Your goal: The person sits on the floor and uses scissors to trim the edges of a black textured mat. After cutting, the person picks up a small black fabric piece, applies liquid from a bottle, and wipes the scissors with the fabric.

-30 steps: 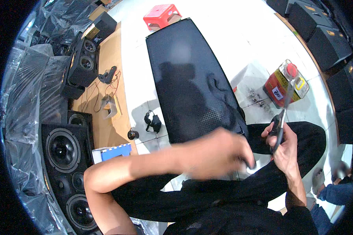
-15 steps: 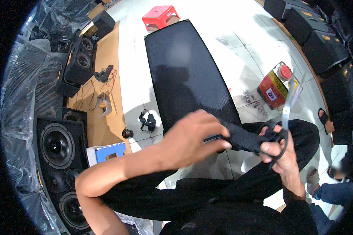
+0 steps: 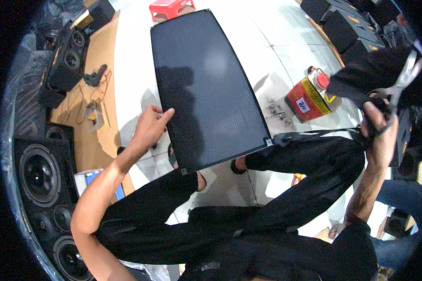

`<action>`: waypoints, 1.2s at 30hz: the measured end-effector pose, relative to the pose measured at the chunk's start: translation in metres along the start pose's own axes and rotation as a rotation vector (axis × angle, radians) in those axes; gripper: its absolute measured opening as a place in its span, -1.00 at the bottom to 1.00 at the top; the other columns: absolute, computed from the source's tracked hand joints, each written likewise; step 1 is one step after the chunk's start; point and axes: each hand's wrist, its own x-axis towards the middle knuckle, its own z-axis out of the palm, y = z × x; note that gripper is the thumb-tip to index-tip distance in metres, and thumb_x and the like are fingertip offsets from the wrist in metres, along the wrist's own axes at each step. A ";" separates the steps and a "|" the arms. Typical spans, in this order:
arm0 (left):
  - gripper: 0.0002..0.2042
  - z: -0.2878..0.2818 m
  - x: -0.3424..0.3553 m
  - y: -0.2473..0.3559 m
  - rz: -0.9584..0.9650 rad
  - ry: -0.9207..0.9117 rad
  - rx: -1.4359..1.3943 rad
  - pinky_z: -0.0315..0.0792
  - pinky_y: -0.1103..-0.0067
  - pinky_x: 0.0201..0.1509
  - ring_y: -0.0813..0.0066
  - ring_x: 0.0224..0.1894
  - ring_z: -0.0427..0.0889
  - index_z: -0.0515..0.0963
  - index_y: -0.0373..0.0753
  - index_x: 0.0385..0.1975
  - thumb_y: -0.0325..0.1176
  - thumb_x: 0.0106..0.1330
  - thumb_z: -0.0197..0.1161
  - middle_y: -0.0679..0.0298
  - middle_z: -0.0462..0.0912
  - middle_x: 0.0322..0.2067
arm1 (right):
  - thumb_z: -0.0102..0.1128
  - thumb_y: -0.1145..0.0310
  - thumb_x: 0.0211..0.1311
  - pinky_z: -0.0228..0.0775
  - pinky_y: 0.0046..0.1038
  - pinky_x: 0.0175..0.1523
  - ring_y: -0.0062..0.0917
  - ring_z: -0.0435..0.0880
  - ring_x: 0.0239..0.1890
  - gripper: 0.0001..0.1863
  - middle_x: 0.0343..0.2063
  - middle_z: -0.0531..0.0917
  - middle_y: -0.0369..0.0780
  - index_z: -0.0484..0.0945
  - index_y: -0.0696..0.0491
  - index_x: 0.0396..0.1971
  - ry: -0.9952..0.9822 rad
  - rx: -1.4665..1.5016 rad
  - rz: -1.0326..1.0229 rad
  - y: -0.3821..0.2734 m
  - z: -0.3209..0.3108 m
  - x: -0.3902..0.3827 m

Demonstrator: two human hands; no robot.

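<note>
A long black mesh panel (image 3: 206, 93), like a speaker grille, lies lengthwise ahead of me, its near end between my knees. My left hand (image 3: 150, 126) is at its left edge, thumb and fingers drawn together; whatever they pinch cannot be made out. Off to the right, my right hand (image 3: 380, 129) is raised, closed round the dark handles of metal scissors (image 3: 403, 77), blades pointing up and away. Black cloth (image 3: 365, 75) spreads beside this hand, blurred. A thin dark strip (image 3: 314, 132) runs from near the hand toward the panel's near right corner.
A red and yellow can (image 3: 308, 100) with a red cap stands right of the panel. Behind its far end is a red stool (image 3: 166, 9). A large speaker (image 3: 40, 175) and a wooden board (image 3: 96, 61) are at left. Dark boxes (image 3: 344, 28) line the right; another person's blue-clad leg (image 3: 401, 201) shows there.
My hands have moved apart: the left to the panel's left edge, the right up and rightward with the scissors. The black cloth that lay between them is now at the right.
</note>
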 end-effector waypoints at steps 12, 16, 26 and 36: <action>-0.59 0.012 0.001 -0.012 0.059 -0.066 -0.108 0.35 0.46 -0.49 0.48 -0.59 0.50 0.51 -0.44 -0.39 -0.11 0.42 0.06 0.21 0.51 -0.60 | 0.29 0.34 0.19 0.05 -0.71 -0.60 -0.82 0.34 -0.67 -0.85 -0.64 0.49 -0.45 0.58 0.10 -0.37 -0.169 -0.197 0.017 0.030 0.027 0.029; -0.58 0.013 0.003 -0.014 0.032 -0.057 -0.086 0.36 0.46 -0.47 0.44 -0.57 0.50 0.51 -0.45 -0.36 -0.11 0.42 0.04 0.19 0.53 -0.56 | 0.34 0.25 0.12 0.15 -0.68 -0.53 -0.78 0.39 -0.61 -0.68 -0.53 0.61 -0.34 0.63 0.21 -0.27 -0.270 -0.306 0.093 0.034 0.038 0.028; -0.62 0.011 -0.004 -0.001 0.020 -0.080 -0.085 0.40 0.49 -0.41 0.46 -0.47 0.51 0.52 -0.44 -0.28 -0.15 0.44 0.01 0.21 0.53 -0.50 | 0.35 0.12 0.12 0.46 -0.34 -0.16 -0.30 0.71 -0.31 -0.51 -0.42 0.68 0.06 0.58 0.31 -0.23 -0.258 -0.721 -0.125 0.054 0.036 0.039; -0.60 0.014 0.006 -0.021 0.037 -0.049 -0.039 0.45 0.38 -0.39 0.34 -0.55 0.60 0.56 -0.36 -0.40 -0.10 0.40 0.03 0.13 0.55 -0.62 | 0.29 0.12 0.21 0.33 -0.30 -0.38 -0.40 0.51 -0.57 -0.57 -0.61 0.57 -0.03 0.52 0.28 -0.42 -0.212 -0.757 -0.184 0.071 0.023 0.035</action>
